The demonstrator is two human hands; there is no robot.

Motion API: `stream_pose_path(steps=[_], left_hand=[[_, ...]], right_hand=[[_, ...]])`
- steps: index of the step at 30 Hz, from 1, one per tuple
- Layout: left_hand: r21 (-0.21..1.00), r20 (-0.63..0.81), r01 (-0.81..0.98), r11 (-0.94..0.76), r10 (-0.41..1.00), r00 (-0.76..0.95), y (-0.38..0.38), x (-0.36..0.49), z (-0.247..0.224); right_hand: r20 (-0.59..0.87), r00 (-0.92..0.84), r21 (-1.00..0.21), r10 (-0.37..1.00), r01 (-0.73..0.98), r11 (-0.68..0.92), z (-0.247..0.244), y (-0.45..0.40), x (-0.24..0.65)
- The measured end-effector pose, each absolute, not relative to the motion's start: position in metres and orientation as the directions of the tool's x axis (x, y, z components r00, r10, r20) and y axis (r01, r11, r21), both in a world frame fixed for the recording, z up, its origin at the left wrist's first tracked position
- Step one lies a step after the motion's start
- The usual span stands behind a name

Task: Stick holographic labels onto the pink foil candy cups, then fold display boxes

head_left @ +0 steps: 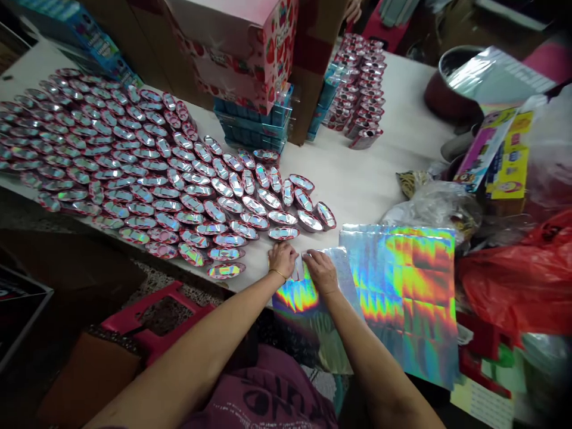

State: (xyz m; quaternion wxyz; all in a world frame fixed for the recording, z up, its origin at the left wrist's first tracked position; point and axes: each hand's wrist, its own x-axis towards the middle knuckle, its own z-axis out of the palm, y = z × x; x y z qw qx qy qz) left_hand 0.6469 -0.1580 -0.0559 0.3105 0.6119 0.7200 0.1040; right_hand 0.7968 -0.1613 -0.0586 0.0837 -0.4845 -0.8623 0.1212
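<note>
A holographic foil sheet (328, 333) hangs over the table's front edge, with a gap in its top part. My left hand (283, 260) is at the sheet's upper left corner, fingers closed on a small strip at the gap. On the other side of the gap, my right hand (320, 270) has its fingers bent over the foil. More holographic sheets (402, 286) lie in a stack to the right. Many oval red-rimmed packs with shiny tops (192, 202) stand close together on the left; the nearest one (284, 233) is just beyond my left hand.
Pink strawberry-print boxes (250, 65) sit on blue packs (254, 128) at the back. More red packs (357, 89) stand beyond. A dark pot (451, 95), plastic bags (438, 205) and a red bag (522, 274) are on the right; a pink stool (156, 333) is below the table (384, 161).
</note>
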Motion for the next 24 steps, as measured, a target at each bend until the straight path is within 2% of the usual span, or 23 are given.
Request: stream_pose_path(steps=[3, 5, 8, 10, 11, 13, 14, 16, 17, 20, 24], left_hand=[[0.508, -0.328, 0.830, 0.231, 0.943, -0.062, -0.158, 0.648, -0.056], [0.497, -0.339, 0.840, 0.220, 0.940, -0.045, -0.157, 0.650, -0.055], [0.518, -0.339, 0.826, 0.223, 0.940, -0.041, -0.156, 0.652, -0.047], [0.608, -0.316, 0.756, 0.240, 0.948, -0.047, -0.159, 0.651, -0.035], [0.692, -0.317, 0.676, 0.252, 0.948, -0.028, -0.162, 0.649, -0.027], [0.864, -0.363, 0.396, 0.312, 0.930, 0.060, -0.172, 0.640, -0.006], [0.904, -0.396, 0.223, 0.364, 0.911, 0.119, -0.179, 0.633, 0.006], [0.879, -0.453, -0.060, 0.473, 0.868, 0.204, -0.194, 0.614, 0.027], [0.849, -0.476, -0.144, 0.509, 0.854, 0.210, -0.201, 0.604, 0.036], [0.798, -0.544, -0.220, 0.562, 0.827, 0.138, -0.217, 0.568, 0.053], [0.811, -0.573, -0.155, 0.564, 0.820, -0.010, -0.231, 0.502, 0.054]], right_hand=[[-0.041, -0.491, -0.367, 0.870, 0.818, 0.443, -0.027, -0.169, 0.802], [-0.094, -0.427, -0.489, 0.899, 0.807, 0.332, 0.006, -0.178, 0.809], [-0.206, -0.224, -0.734, 0.953, 0.679, 0.000, 0.055, -0.193, 0.821], [-0.327, -0.068, -0.831, 0.943, 0.496, -0.252, 0.078, -0.200, 0.822], [-0.384, 0.001, -0.850, 0.923, 0.390, -0.354, 0.085, -0.203, 0.819], [-0.471, 0.103, -0.857, 0.876, 0.185, -0.482, 0.091, -0.207, 0.808], [-0.500, 0.141, -0.852, 0.855, 0.097, -0.514, 0.091, -0.208, 0.800], [-0.551, 0.189, -0.832, 0.813, -0.047, -0.553, 0.088, -0.211, 0.781], [-0.575, 0.195, -0.818, 0.795, -0.108, -0.565, 0.086, -0.213, 0.771], [-0.640, 0.164, -0.764, 0.751, -0.239, -0.599, 0.080, -0.219, 0.732], [-0.685, 0.178, -0.723, 0.707, -0.290, -0.627, 0.067, -0.233, 0.656]])
